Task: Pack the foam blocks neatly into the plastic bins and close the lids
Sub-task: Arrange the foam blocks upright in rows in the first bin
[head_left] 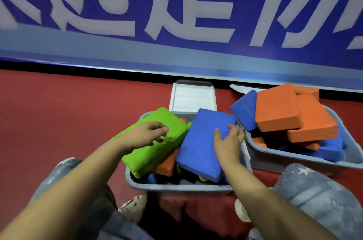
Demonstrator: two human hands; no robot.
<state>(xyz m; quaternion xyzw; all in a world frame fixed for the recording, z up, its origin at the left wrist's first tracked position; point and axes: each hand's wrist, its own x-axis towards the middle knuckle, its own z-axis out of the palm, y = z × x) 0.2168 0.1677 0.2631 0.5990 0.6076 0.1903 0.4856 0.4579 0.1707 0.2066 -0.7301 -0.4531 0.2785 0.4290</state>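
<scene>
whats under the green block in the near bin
An orange block shows beneath the green block, in the near bin. Anything deeper is covered or in shadow.

1. The near bin [176,187] is heaped above its rim: a green block [157,141] and a blue block [204,141] lie tilted on top, blocking the way down.
2. The right bin [306,165] is piled with orange blocks [279,108].
3. Open red floor [68,114] lies to the left.
4. A lid [193,96], possibly loose, stands behind the near bin.
</scene>
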